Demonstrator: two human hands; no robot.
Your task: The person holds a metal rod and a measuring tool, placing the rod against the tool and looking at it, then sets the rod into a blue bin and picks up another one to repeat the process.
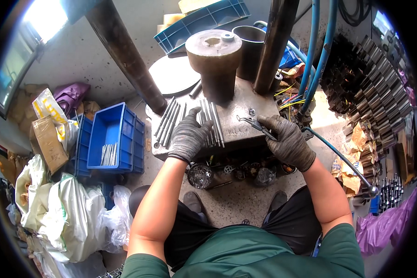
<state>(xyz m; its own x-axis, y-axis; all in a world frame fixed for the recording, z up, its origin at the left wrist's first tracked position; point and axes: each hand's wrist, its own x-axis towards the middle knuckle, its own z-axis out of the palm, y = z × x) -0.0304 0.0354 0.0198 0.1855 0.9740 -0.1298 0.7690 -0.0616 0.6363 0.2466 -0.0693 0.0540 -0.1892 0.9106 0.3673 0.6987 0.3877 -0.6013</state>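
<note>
My left hand (189,134), in a grey knitted work glove, rests over slim metal rods, its fingers stretched out and the thumb apart. Rods show on both sides of it: a left bundle (168,124) and a right bundle (216,124), lying side by side on a metal machine table (245,95). My right hand (286,141), in a similar dark glove, is closed around pliers (255,124). Their narrow jaws point left and have a small loop shape at the end; whether that is a separate ring I cannot tell. A small nut-like metal part (251,111) lies just beyond the jaws.
A thick round steel column (214,69) stands behind the rods, between two dark posts (125,55) (276,46). Blue crates (107,134) are at the left, one with rods inside. A lever with a ball end (356,171) juts out at the right. Stacked metal parts (375,83) line the far right.
</note>
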